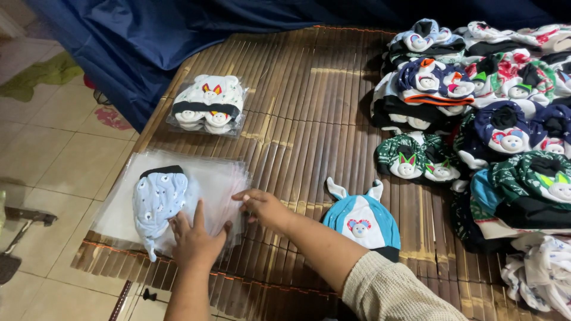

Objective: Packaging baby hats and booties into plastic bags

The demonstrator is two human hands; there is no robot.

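My left hand (195, 236) lies flat with fingers spread on a stack of clear plastic bags (208, 178) at the near left of a bamboo mat (309, 113). A light blue baby hat (156, 199) rests on the bags just left of that hand. My right hand (262, 208) pinches the right edge of the top bag. A teal baby hat with white ears and a bear face (361, 220) lies on the mat to the right of my right forearm.
A sealed clear bag of white hats (209, 104) sits farther back on the mat. A large pile of several patterned baby hats (476, 113) fills the right side. Blue cloth (154, 41) hangs behind, and tiled floor (53, 137) lies left.
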